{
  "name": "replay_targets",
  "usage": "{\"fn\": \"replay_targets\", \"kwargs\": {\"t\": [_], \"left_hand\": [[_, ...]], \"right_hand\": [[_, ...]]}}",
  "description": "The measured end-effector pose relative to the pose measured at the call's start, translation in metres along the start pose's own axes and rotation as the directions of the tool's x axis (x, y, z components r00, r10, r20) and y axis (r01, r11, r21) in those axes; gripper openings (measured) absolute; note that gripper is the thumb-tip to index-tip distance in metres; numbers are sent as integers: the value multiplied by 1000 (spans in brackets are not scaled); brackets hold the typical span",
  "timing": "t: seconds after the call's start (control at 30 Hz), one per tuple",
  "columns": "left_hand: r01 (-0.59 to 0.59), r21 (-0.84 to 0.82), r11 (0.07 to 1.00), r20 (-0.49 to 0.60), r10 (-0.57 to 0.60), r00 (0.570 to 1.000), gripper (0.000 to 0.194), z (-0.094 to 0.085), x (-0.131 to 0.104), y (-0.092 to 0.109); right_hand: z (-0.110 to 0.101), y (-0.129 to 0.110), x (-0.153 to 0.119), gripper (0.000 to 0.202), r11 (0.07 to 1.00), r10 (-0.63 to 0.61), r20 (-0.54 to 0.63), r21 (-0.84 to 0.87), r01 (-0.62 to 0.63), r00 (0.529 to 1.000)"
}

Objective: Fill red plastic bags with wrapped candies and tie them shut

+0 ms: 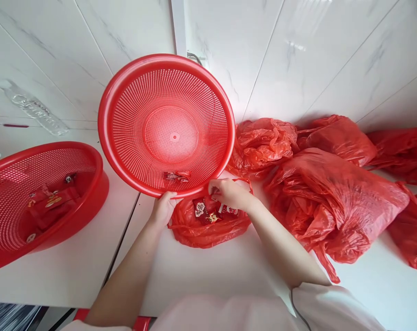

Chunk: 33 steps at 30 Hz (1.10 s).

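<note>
A red perforated plastic basket is tilted up so that its inside faces me. Some small red wrapped packets lie in its lower part. My left hand is closed on the lower rim, beside the edge of the bag. My right hand is closed at the lower right of the rim, over the bag's mouth; its exact grip is partly hidden. Below the rim, an open red plastic bag rests on the table with several red packets with white and gold print in it.
Another red basket with several red packets leans at the left. Filled red plastic bags crowd the right side. A clear plastic bottle stands near the tiled wall. A dark seam crosses the white table.
</note>
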<state>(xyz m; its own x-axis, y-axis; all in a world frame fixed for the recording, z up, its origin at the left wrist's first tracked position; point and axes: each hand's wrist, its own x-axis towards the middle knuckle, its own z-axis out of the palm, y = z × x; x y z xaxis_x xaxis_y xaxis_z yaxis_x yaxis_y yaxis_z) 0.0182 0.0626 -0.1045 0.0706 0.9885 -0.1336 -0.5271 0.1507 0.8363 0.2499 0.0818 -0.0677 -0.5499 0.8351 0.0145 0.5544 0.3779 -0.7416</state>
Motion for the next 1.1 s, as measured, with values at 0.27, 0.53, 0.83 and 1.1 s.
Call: {"fn": "replay_targets", "kwargs": {"t": [0.27, 0.53, 0.83, 1.1], "left_hand": [[75, 23, 997, 104, -77, 992, 37, 13, -9, 3], [144, -22, 989, 153, -139, 978, 44, 19, -21, -10], [90, -18, 996, 123, -87, 989, 35, 14, -12, -2], [76, -32, 997, 55, -75, 996, 36, 8, -8, 0]], "right_hand": [[-4, -19, -5, 12, 978, -150, 5, 149, 148, 989], [23, -18, 7, 33, 954, -258, -90, -181, 239, 962], [9, -2, 11, 26, 880, 144, -184, 473, -40, 972], [-7, -1, 6, 26, 712, 195, -31, 692, -120, 980]]}}
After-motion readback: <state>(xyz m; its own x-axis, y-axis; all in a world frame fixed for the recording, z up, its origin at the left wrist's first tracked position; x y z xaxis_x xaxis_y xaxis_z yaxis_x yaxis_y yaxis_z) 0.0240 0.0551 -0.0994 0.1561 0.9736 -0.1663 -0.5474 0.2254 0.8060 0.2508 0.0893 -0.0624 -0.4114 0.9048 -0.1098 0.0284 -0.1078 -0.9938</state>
